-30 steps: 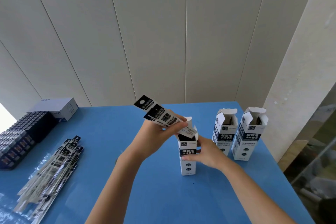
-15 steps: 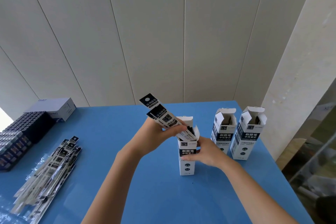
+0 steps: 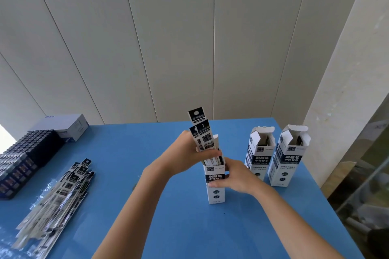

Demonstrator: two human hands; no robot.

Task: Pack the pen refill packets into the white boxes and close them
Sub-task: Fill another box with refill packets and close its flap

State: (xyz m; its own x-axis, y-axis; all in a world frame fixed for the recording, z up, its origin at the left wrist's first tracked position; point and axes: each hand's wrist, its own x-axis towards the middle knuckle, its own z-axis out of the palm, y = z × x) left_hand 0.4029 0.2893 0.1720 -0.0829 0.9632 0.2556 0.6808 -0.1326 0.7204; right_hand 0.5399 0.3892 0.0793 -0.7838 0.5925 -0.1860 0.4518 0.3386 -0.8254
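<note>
A white box (image 3: 215, 192) with a dark label stands upright in the middle of the blue table (image 3: 189, 227), its top open. My left hand (image 3: 185, 153) grips a bundle of pen refill packets (image 3: 201, 132), nearly upright, with their lower ends inside the box's mouth. My right hand (image 3: 235, 176) holds the box by its side, fingers curled round it. Two more white boxes (image 3: 259, 153) (image 3: 288, 160) stand open to the right, dark contents showing inside.
A loose pile of refill packets (image 3: 61, 191) lies at the left. Behind it sit a black tray of small packs (image 3: 23, 157) and a grey-white carton (image 3: 67, 127). The table's right edge drops off beside a wall pillar.
My left hand has swung the packet bundle from a slant to nearly upright and lowered its ends into the open box. My right hand has kept hold of the box.
</note>
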